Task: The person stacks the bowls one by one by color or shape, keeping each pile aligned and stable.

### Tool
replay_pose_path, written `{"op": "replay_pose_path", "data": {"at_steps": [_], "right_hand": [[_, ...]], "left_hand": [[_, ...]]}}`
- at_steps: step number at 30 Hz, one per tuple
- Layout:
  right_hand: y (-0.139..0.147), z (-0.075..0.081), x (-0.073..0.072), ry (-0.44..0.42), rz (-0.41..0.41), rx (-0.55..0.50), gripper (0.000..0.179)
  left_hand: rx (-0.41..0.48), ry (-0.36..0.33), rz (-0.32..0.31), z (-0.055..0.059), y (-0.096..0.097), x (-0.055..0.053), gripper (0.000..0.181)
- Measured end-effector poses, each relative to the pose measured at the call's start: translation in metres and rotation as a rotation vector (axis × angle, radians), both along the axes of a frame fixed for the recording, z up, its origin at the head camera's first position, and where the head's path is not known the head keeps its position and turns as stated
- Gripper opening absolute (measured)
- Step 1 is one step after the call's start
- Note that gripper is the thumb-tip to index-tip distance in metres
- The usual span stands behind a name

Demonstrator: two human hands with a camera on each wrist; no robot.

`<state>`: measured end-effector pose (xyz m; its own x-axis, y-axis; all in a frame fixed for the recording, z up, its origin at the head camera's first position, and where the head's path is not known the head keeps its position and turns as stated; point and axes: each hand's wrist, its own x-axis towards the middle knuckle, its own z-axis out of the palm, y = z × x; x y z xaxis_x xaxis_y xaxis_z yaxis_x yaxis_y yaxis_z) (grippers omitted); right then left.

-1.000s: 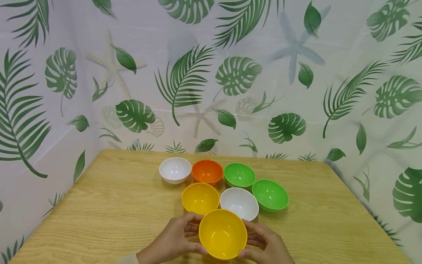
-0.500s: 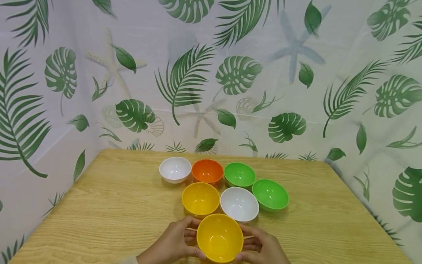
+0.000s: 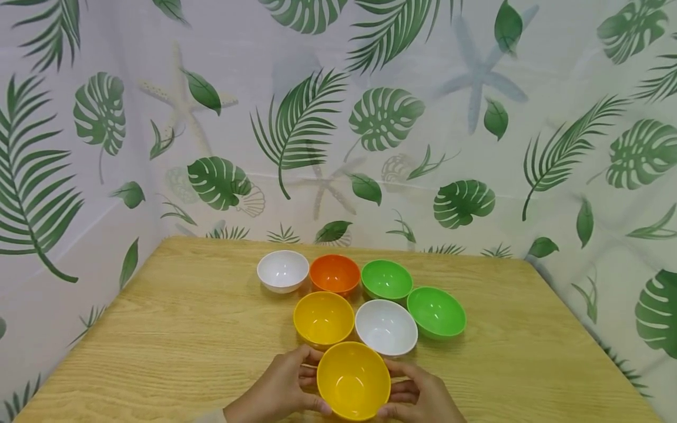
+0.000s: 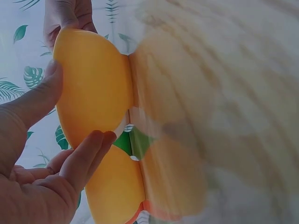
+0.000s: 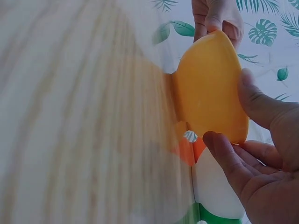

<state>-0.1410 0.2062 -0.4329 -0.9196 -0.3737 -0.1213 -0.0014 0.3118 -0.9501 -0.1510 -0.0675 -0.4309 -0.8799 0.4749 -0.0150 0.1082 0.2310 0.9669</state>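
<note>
Near the close side of the table [image 3: 185,329], I see the left hand [image 3: 288,382] and right hand [image 3: 420,393] gripping the front yellow bowl [image 3: 353,382] from either side, thumbs and fingers against it, mouth up. Just beyond sit a second yellow bowl [image 3: 323,317] and a near white bowl [image 3: 386,327], with a right-hand green bowl [image 3: 436,311] beside the latter. Behind them stand a far white bowl [image 3: 282,271], an orange bowl [image 3: 334,274] and a back green bowl [image 3: 386,279].
</note>
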Motion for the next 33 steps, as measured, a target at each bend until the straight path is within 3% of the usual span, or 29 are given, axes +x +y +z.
{"op": "replay_pose_path", "data": {"at_steps": [8, 19, 33], "right_hand": [[-0.0016, 0.0019, 0.0009, -0.011, -0.011, -0.003, 0.080], [-0.0018, 0.0019, 0.0015, 0.005, -0.006, -0.001, 0.080], [0.0000, 0.0025, 0.0028, 0.027, 0.022, 0.056, 0.081]], "left_hand": [[-0.042, 0.009, -0.018, 0.0034, -0.0017, -0.0012, 0.063], [-0.073, 0.074, -0.033, 0.0053, -0.0029, 0.0003, 0.064], [-0.111, 0.017, -0.034, 0.0081, -0.0030, 0.0007, 0.064]]}}
